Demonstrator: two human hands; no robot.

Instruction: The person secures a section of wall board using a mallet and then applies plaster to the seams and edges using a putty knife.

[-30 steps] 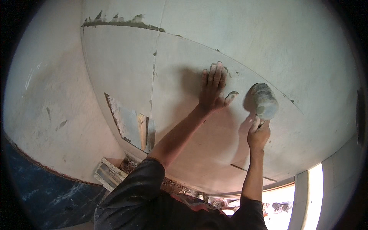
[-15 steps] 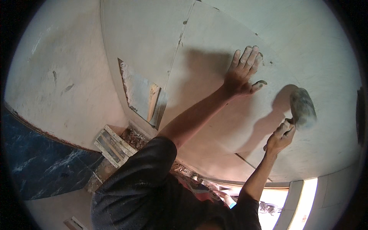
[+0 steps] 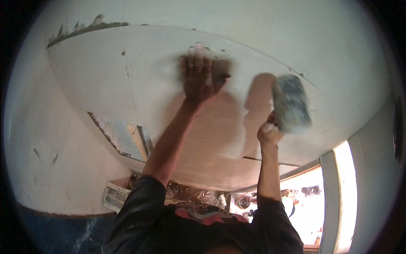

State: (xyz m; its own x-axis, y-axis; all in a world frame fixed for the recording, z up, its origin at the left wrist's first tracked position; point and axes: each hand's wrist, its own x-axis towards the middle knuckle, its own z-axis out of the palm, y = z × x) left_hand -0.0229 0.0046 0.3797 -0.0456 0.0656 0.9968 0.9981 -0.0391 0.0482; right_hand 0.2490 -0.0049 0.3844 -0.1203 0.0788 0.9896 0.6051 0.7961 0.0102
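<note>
My left hand (image 3: pixel 196 76) is raised with fingers stretched out against a pale panelled surface (image 3: pixel 160 55). It is slightly blurred, and nothing shows in its grasp. Lower and to the right, my right hand (image 3: pixel 270 133) is closed round the handle of what looks like a trowel (image 3: pixel 292 103). The tool's broad head is smeared dark and light grey and blurred by motion. A shadow falls beside it on the pale surface; whether the head touches that surface, I cannot tell.
A ragged opening (image 3: pixel 108 131) at the left has a wooden strip (image 3: pixel 137 139) in it. Below lie a whitish crate-like frame (image 3: pixel 116 197) and rubble (image 3: pixel 186 192). A bright doorway (image 3: pixel 308 199) is at the lower right. Grey-green smears (image 3: pixel 86 28) mark a seam at upper left.
The whole view has shifted, bringing the grey-green smeared seam into sight. Both hands now appear further left in the picture, and the trowel shows a broader face.
</note>
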